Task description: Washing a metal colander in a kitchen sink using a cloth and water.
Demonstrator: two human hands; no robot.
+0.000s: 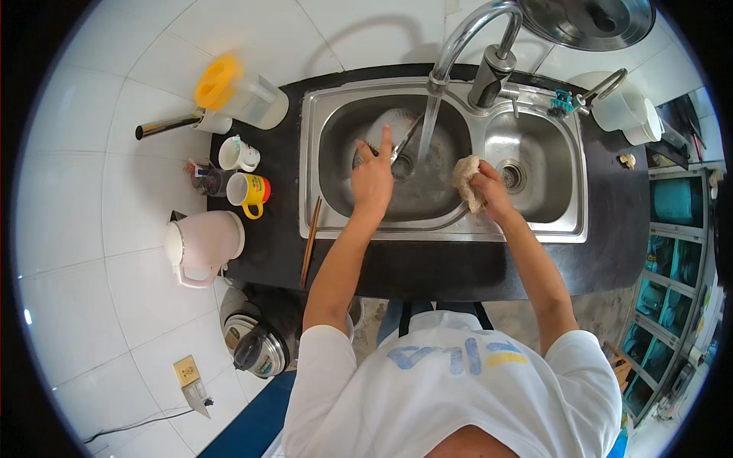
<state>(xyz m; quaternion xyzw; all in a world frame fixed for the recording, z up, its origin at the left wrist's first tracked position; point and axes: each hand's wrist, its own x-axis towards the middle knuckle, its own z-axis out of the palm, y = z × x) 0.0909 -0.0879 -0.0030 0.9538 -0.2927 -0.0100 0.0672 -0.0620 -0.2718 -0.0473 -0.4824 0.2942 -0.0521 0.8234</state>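
My left hand (373,177) is over the large basin of a steel double sink (339,230), its fingers spread. Beside its fingertips a metal utensil (408,137) slants across the basin; whether the hand touches it I cannot tell. Under the hand lies a rounded, perforated-looking item (392,121), partly hidden. My right hand (491,188) grips a beige cloth (468,183) above the divider between the basins. Water (427,129) runs from the curved chrome faucet (478,34) into the large basin.
Left of the sink are wooden chopsticks (311,243), a yellow mug (248,190), a white mug (239,154), a yellow-lidded pitcher (257,100) and a pink kettle (206,246). White containers (621,106) and a small filter tap (601,89) stand at the right. A metal lid (590,20) hangs above.
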